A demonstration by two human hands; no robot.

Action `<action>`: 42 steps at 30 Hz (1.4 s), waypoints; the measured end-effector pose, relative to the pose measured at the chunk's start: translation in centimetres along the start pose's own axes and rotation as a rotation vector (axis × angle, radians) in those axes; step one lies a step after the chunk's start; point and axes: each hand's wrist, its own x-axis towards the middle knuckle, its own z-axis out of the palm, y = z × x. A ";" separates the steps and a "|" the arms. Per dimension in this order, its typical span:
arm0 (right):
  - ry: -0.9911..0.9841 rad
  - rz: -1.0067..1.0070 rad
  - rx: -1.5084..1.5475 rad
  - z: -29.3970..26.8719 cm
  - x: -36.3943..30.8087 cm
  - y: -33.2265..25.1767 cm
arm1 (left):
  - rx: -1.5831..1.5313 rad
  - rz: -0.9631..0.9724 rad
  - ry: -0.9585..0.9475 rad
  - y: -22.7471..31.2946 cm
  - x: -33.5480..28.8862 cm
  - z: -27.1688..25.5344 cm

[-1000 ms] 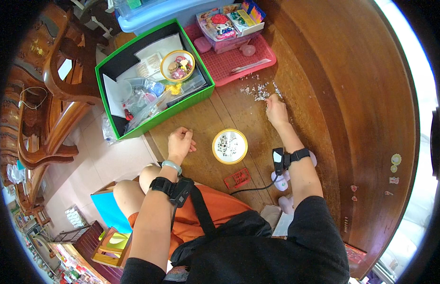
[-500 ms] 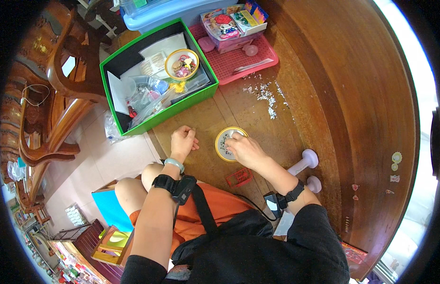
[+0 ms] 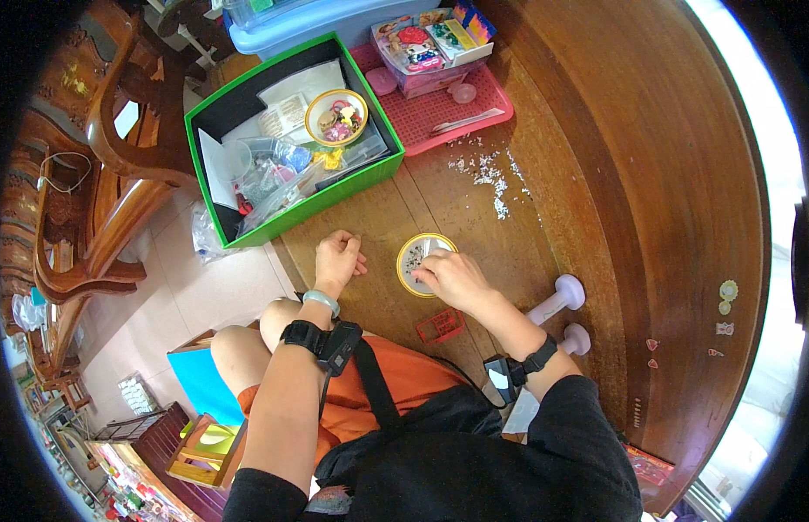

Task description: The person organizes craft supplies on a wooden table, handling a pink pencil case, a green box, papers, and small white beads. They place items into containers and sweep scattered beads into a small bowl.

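Note:
A small white bowl with a yellow rim [image 3: 401, 270] stands on the wooden table in front of me, with small dark and pale beads [image 3: 415, 258] scattered over its bottom. My right hand [image 3: 452, 277] reaches over the bowl's right side, its fingertips pinched together down among the beads. What those fingers hold, if anything, is too small to see. My left hand [image 3: 337, 261] rests to the left of the bowl, apart from it, with fingers curled and thumb pressed in. Whatever may be inside its grip is hidden. A bangle circles the left wrist, and dark straps hold devices on both forearms.
A green-edged box [image 3: 317, 202] with bags and another bowl [image 3: 336, 117] sits at the far left. Beyond lies a pink tray [image 3: 413, 130] bearing a bead kit [image 3: 430, 48]. White bits [image 3: 491, 178] lie scattered. Nearby are a red frame [image 3: 441, 326] and a lilac dumbbell-shaped object [image 3: 557, 300].
My right hand's fingertips have shifted slightly toward me within the bowl. My left hand stays in the same place and pose.

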 end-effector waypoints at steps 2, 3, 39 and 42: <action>0.028 0.076 0.009 0.3 0.1 0.0 | 0.007 0.002 0.003 0.0 0.0 0.0; 0.043 0.115 0.014 0.5 0.2 0.0 | 0.010 0.001 0.003 -0.1 0.0 0.0; 0.286 -0.042 -0.494 -1.1 10.1 9.7 | 0.041 -0.010 0.027 -0.2 0.3 0.2; 0.318 0.112 -0.553 -1.2 8.7 10.3 | 0.013 -0.004 0.043 -0.2 0.2 0.2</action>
